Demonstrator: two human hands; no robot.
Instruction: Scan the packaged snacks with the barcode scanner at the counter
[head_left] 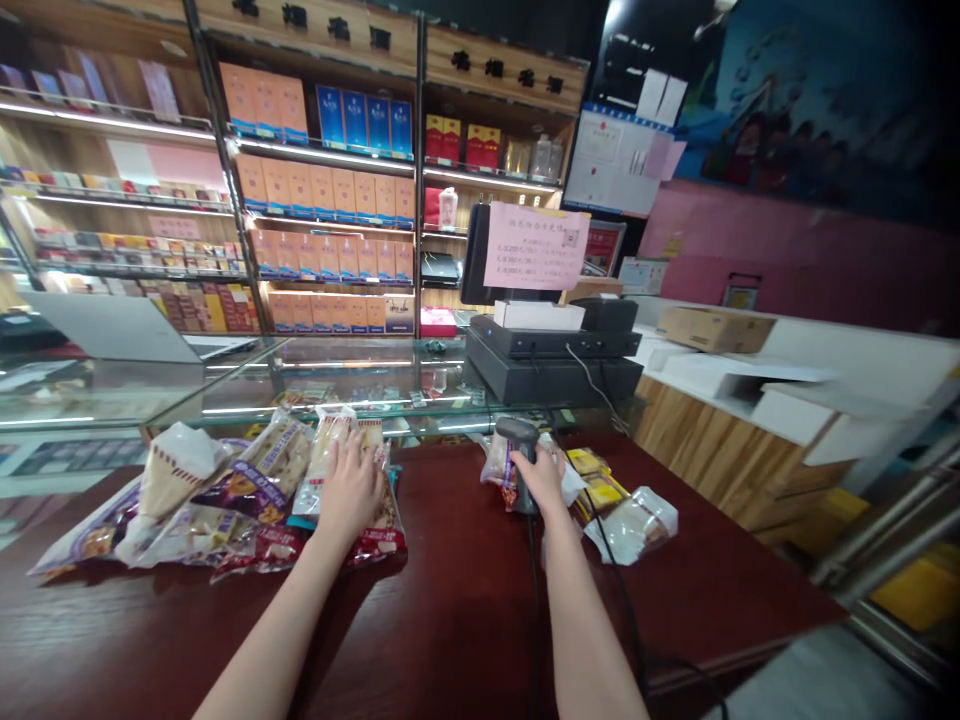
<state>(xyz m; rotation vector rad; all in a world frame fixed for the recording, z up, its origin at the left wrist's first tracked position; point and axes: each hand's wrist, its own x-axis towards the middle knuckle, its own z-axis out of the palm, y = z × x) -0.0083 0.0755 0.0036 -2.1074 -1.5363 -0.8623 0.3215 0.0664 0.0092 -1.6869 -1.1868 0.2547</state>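
Observation:
My left hand (352, 490) lies flat on a clear-wrapped packaged bread snack (382, 530), at the front of a heap of similar bright packets (202, 510). My right hand (541, 478) grips a black handheld barcode scanner (517, 440), its head raised. A wrapped food packet (499, 472) stands just behind that hand, partly hidden by the scanner. To its right lie yellow packets (596, 480) and a clear bag of bread (634, 525).
All this sits on a dark red wooden counter (465, 620). Behind stand a glass display case (225, 390), a black cash register (551, 360) and a laptop (105, 325). Lit shelves of boxed goods (322, 190) fill the back. A cardboard box (716, 330) sits on a white counter.

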